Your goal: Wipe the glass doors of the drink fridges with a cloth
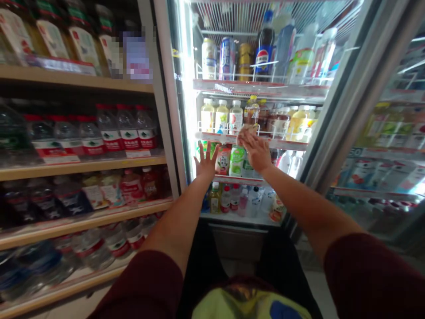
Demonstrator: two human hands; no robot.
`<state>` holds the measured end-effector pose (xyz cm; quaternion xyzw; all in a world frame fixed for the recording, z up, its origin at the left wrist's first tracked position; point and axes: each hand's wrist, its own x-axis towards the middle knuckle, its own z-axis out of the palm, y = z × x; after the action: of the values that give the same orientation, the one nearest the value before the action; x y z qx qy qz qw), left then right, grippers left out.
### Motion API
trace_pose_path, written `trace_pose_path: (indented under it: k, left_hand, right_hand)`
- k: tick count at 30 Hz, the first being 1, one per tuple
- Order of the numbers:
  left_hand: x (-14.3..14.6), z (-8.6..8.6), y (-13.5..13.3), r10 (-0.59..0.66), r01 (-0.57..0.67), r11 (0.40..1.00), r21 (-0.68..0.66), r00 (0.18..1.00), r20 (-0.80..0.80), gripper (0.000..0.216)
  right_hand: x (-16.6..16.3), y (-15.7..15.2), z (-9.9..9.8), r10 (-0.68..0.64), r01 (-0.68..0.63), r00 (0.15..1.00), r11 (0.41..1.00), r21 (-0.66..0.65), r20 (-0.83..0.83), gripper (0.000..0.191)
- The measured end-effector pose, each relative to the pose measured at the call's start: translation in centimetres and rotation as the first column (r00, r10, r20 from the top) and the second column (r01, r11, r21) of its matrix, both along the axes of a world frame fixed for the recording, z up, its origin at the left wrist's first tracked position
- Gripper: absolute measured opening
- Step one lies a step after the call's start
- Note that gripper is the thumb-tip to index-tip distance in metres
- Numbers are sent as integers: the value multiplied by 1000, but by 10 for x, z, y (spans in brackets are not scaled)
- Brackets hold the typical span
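Note:
I face an open drinks fridge with several wire shelves of bottles and cans. My right hand (pixel 255 149) reaches to the front rail of the middle shelf (pixel 285 142) and presses a crumpled cloth (pixel 247 131) against it, fingers laid over the cloth. My left hand (pixel 206 164) is raised with fingers spread, holding nothing, just in front of a green-and-white bottle (pixel 237 161) and a red-labelled bottle (pixel 223 160) one shelf lower. Both sleeves are dark red.
The fridge's glass door (pixel 365 88) stands open at the right, with a second fridge behind it. Wooden shelves (pixel 83 168) at the left hold rows of water bottles with red labels. A green and blue item (pixel 249 303) sits at my chest.

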<state>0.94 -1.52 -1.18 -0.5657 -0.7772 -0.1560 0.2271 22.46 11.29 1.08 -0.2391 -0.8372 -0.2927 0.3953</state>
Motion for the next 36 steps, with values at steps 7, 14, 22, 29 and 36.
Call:
trace_pose_path:
  k: [7,14,22,29,36]
  left_hand:
    - [-1,-1,0,5,-5,1000,10,1000,-26,129]
    - [2,4,-3,26,-27,1000,-16,999,-37,139]
    - [4,8,-7,38,-39,999,-35,998,-43,133]
    - [-9,0,-13,74,-74,997,-18,997,-18,118]
    - [-15,-12,-2,100,-100,995,-26,995,5,126]
  right_hand:
    - [26,2,-45,201,-252,805,968,16,558,49]
    - [31,5,-23,47,-55,986,997,48,162,59]
    - [28,2,-22,100,-115,951,993,32,293,52]
    - [17,5,23,90,-121,943,990,77,322,48]
    - [12,2,41,-74,76,997,996,53,-36,54]
